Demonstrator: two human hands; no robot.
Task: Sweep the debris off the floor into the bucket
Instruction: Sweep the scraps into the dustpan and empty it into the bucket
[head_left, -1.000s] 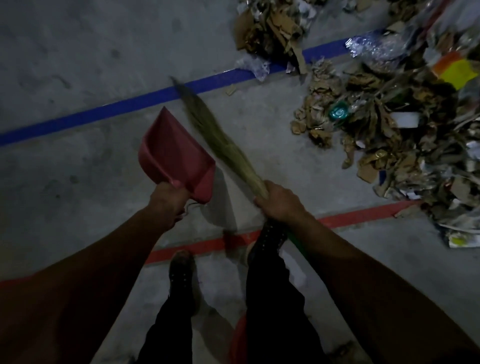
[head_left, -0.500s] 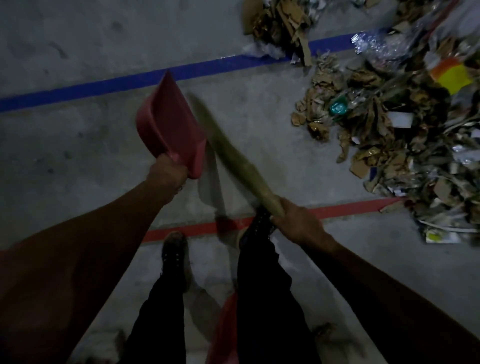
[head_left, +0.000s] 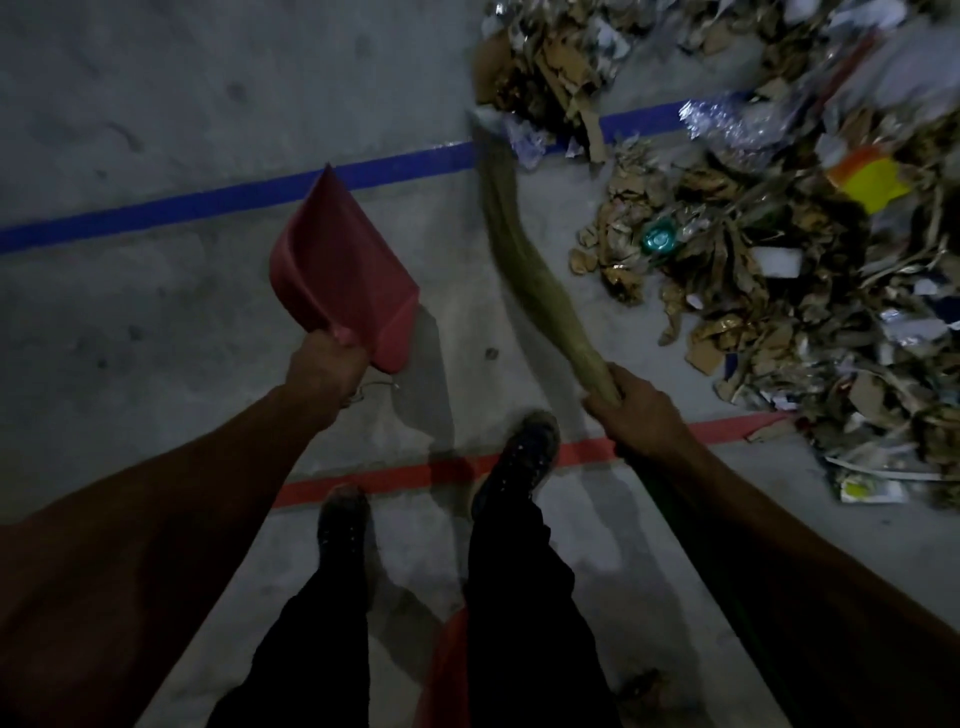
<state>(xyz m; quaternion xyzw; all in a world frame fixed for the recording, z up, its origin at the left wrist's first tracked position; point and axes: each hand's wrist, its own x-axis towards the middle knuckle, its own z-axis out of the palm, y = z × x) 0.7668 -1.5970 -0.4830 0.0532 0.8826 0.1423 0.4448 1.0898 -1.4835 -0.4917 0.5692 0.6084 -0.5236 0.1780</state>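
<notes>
The debris (head_left: 769, 249) lies in a big heap on the floor (head_left: 130, 332), ahead and to the right of the right hand (head_left: 636, 410). This hand grips the broom (head_left: 524, 260); compared with half a second ago its tip has swung from beside the dustpan (head_left: 337, 270) out to the heap's edge at the blue line (head_left: 208, 202). The left hand (head_left: 324, 364) holds the dustpan by its handle, lower and further from the broom than before. A red rim, perhaps the bucket (head_left: 447, 670), shows below both hands, between the legs.
</notes>
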